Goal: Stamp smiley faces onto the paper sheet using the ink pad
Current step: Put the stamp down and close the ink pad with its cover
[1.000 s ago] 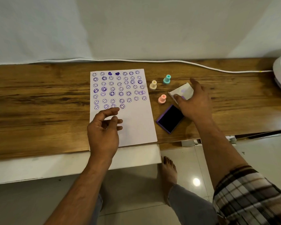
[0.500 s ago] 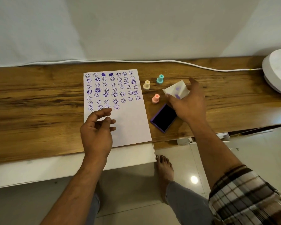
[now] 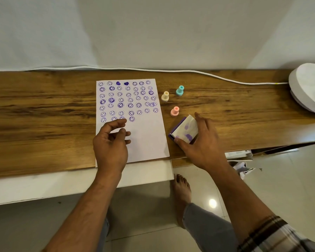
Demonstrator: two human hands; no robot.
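paper sheet (image 3: 145, 139) far half stamped, near half blank | right hand (image 3: 202, 144) gripped ink pad (image 3: 178, 128) lid (image 3: 186, 130) | left hand (image 3: 110, 144) loosely curled, empty

Three stamps (image 3: 175, 100) crowd beside the paper sheet (image 3: 147, 142); left tabletop (image 3: 44, 110) lies open

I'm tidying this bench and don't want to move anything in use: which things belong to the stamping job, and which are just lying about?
In use:
paper sheet
ink pad
ink pad lid, in the right hand
cream stamp
teal stamp
pink stamp

Lying about:
white cable
round white object
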